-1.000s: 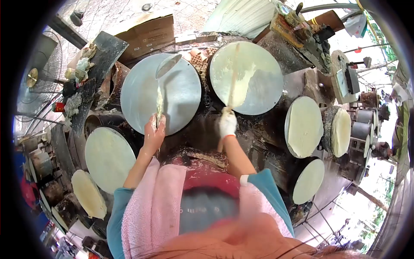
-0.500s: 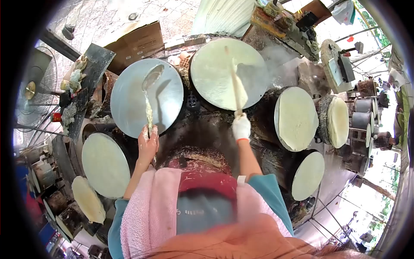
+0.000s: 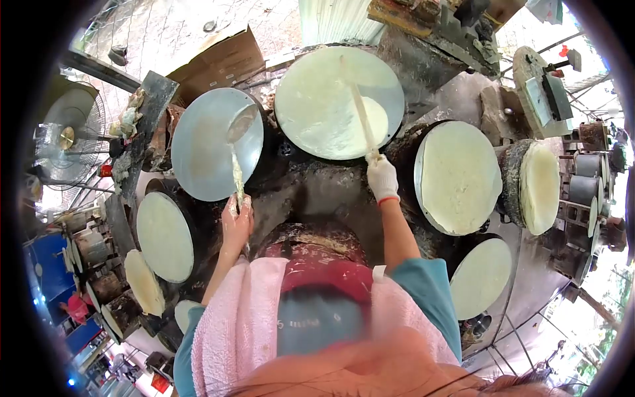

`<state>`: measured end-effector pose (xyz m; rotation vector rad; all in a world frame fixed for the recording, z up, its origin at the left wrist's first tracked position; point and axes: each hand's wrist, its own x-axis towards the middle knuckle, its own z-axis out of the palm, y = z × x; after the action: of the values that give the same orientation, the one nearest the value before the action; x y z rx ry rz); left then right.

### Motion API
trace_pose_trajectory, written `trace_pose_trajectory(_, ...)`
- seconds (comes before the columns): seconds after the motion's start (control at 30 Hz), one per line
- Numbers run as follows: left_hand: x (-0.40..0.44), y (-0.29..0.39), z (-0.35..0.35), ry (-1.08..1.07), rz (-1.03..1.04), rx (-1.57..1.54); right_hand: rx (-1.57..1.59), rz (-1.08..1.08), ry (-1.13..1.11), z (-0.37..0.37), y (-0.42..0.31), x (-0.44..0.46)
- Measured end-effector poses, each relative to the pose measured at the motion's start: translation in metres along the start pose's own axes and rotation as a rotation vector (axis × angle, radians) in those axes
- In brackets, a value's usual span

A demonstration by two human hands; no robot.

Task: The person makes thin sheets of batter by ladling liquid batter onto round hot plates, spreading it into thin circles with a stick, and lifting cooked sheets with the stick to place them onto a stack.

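Note:
My bare left hand (image 3: 237,221) is closed round the batter-smeared handle of a ladle (image 3: 242,124), whose bowl hangs over a bare round griddle (image 3: 198,149) at the left. In a white glove, my right hand (image 3: 381,177) grips a wooden spreader stick (image 3: 361,114). The stick lies across the centre griddle, on pale batter (image 3: 307,106) that covers most of the plate. A thicker, brighter pool of batter (image 3: 377,122) sits beside the stick. Some bare grey surface shows at the plate's upper right.
Griddles with pale sheets stand at the right (image 3: 460,178), lower right (image 3: 481,281) and left (image 3: 164,237). A stack of sheets (image 3: 540,188) is at far right. A fan (image 3: 68,137) and a cardboard box (image 3: 218,66) are at the left. Someone in pink is at far left.
My gloved right hand has swung the stick rightward, and batter now covers more of the centre griddle. The ladle stays over the left griddle. The whole view has shifted.

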<state>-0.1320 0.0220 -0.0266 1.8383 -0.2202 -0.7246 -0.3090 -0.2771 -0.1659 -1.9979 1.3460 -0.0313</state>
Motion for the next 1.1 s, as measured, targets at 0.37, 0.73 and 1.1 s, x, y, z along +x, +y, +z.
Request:
trace_pose_trajectory(0.37, 0.003, 0.009, 0.018, 0.009, -0.004, 0.052, -0.182, -0.025, 0.107, -0.043, 0.027, 0.043)
trace_pose_trajectory(0.73, 0.008, 0.014, 0.021, 0.016, -0.058, 0.06, -0.262, 0.027, 0.193, -0.036, 0.033, 0.059)
trace_pose_trajectory(1.1, 0.01, 0.009, 0.028, -0.032, -0.086, 0.056, 0.691, -0.348, 0.173, -0.023, -0.035, 0.06)
